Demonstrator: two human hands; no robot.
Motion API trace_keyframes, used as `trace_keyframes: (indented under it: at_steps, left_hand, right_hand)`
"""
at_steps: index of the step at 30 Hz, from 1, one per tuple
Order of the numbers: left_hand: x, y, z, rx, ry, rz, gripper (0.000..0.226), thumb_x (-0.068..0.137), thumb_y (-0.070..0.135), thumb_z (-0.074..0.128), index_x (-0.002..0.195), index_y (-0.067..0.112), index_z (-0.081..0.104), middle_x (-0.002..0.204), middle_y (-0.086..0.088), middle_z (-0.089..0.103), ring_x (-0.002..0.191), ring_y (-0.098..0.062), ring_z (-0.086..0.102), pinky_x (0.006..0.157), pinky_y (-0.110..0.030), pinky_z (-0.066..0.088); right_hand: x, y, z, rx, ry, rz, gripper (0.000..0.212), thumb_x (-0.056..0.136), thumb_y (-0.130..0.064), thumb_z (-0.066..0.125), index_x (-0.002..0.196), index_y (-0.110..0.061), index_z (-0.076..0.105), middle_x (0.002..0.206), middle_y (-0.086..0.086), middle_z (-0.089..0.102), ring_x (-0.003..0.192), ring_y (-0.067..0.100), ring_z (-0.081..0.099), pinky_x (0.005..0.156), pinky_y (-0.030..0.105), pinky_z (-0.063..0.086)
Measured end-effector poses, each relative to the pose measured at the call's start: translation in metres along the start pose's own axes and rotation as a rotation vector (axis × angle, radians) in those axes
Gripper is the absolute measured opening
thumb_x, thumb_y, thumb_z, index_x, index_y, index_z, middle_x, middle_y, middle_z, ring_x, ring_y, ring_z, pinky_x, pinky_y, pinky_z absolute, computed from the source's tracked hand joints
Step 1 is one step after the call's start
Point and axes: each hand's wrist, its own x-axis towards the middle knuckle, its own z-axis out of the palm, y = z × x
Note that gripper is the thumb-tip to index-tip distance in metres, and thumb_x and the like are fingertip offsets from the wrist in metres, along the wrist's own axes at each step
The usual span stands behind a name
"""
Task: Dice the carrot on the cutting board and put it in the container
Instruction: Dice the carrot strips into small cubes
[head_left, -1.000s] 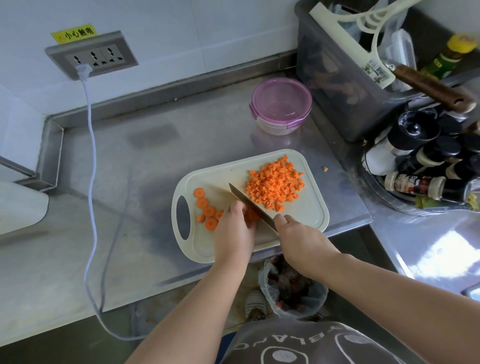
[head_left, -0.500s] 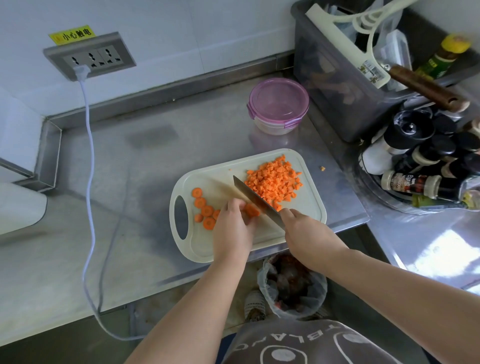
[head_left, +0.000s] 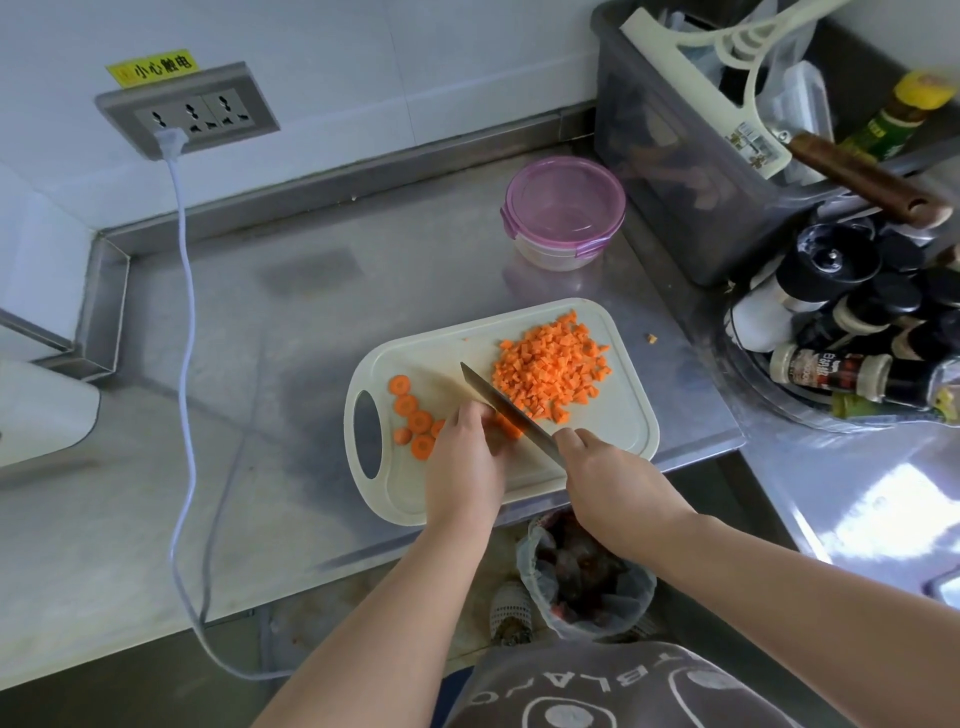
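Observation:
A cream cutting board (head_left: 618, 447) lies on the steel counter. A heap of diced carrot (head_left: 550, 371) sits on its far right part. Several round carrot slices (head_left: 410, 410) lie at its left, near the handle hole. My right hand (head_left: 608, 473) grips the handle of a knife (head_left: 498, 405), whose blade points up-left across the board. My left hand (head_left: 467, 457) rests with curled fingers on carrot pieces (head_left: 506, 427) right beside the blade. The round container with a purple lid (head_left: 563, 213) stands behind the board.
A grey bin (head_left: 691, 171) of utensils and a tray of spice bottles (head_left: 857, 353) crowd the right side. A white cable (head_left: 182, 338) hangs from the wall socket (head_left: 187, 111) across the counter. One carrot bit (head_left: 651, 339) lies on the steel. A lined waste bin (head_left: 587, 577) stands below the counter edge.
The knife blade has shifted a little up and to the right over the pieces under my left hand. Both hands stay at the board's front middle.

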Motion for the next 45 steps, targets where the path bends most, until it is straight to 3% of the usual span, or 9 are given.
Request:
trace_keyframes:
  at_steps: [15,25,27,30,32,35,39,42,45]
  left_hand:
    - [0.005,0.0,0.005,0.054,0.002,-0.005,0.018,0.086,0.016,0.063,0.102,0.013,0.058,0.099,-0.003,0.064,0.092,-0.021,0.06,0.072,-0.031,0.048]
    - [0.006,0.002,0.004,0.036,-0.003,0.015,0.018,0.086,0.021,0.066,0.101,0.016,0.058,0.099,0.001,0.064,0.093,-0.019,0.061,0.076,-0.032,0.05]
    - [0.008,0.005,0.005,0.055,-0.011,0.026,0.019,0.087,0.023,0.066,0.103,0.016,0.058,0.102,0.001,0.064,0.096,-0.019,0.06,0.077,-0.032,0.049]
    - [0.013,0.011,0.005,0.081,-0.013,0.036,0.02,0.088,0.025,0.064,0.103,0.015,0.058,0.104,0.0,0.064,0.097,-0.021,0.061,0.075,-0.033,0.048]
    - [0.016,0.014,0.005,0.071,-0.023,0.056,0.018,0.087,0.024,0.065,0.102,0.015,0.059,0.102,0.001,0.065,0.095,-0.021,0.062,0.074,-0.036,0.05]
    - [0.02,0.013,-0.002,0.039,-0.037,0.08,0.014,0.088,0.02,0.065,0.101,0.016,0.063,0.102,0.002,0.068,0.095,-0.019,0.063,0.078,-0.034,0.05]
    - [0.019,0.011,-0.015,-0.052,0.049,0.187,0.027,0.09,0.015,0.06,0.117,0.018,0.063,0.116,0.001,0.061,0.098,-0.019,0.062,0.082,-0.034,0.051]
    - [0.01,0.016,-0.01,0.094,0.009,0.374,0.046,0.087,0.013,0.061,0.132,0.018,0.055,0.128,-0.001,0.05,0.108,-0.025,0.055,0.089,-0.039,0.049]
    - [0.001,0.02,-0.002,0.296,-0.104,0.365,0.058,0.088,0.019,0.058,0.143,0.02,0.039,0.144,-0.002,0.035,0.124,-0.029,0.043,0.097,-0.042,0.042]
  right_hand:
    - [0.007,0.0,-0.002,0.017,-0.084,-0.038,0.043,0.087,0.005,0.045,0.124,-0.014,0.035,0.1,0.002,0.045,0.078,0.025,0.06,0.069,0.042,0.058]
    - [0.012,0.0,-0.004,0.056,-0.002,0.018,0.04,0.085,0.007,0.047,0.118,-0.013,0.037,0.094,-0.001,0.039,0.072,0.024,0.056,0.063,0.037,0.053]
    - [0.01,0.002,-0.008,0.054,0.032,0.032,0.034,0.087,0.006,0.044,0.116,-0.011,0.04,0.099,0.004,0.042,0.069,0.022,0.05,0.052,0.03,0.043]
    - [0.006,0.005,-0.018,0.033,0.035,0.014,0.026,0.09,0.004,0.041,0.11,-0.011,0.047,0.09,-0.001,0.03,0.064,0.015,0.04,0.046,0.022,0.028]
    - [0.005,0.009,-0.025,0.067,0.073,0.007,0.019,0.092,0.001,0.04,0.104,-0.014,0.042,0.092,-0.002,0.037,0.063,0.016,0.044,0.048,0.023,0.032]
    - [0.006,0.012,-0.032,0.082,0.109,0.03,0.022,0.092,0.004,0.04,0.09,-0.015,0.029,0.09,0.001,0.039,0.053,0.014,0.036,0.042,0.025,0.026]
    - [0.008,0.011,-0.038,0.176,0.126,0.063,0.016,0.095,0.0,0.039,0.091,-0.014,0.031,0.084,-0.001,0.04,0.054,0.011,0.034,0.043,0.023,0.024]
    - [0.01,0.009,-0.042,0.328,0.154,0.092,0.013,0.097,-0.004,0.037,0.09,-0.014,0.031,0.071,-0.004,0.037,0.053,0.01,0.036,0.044,0.023,0.021]
    - [0.014,0.006,-0.044,0.376,0.194,0.106,0.011,0.098,-0.009,0.034,0.089,-0.012,0.031,0.07,-0.003,0.037,0.056,0.011,0.036,0.046,0.025,0.023]
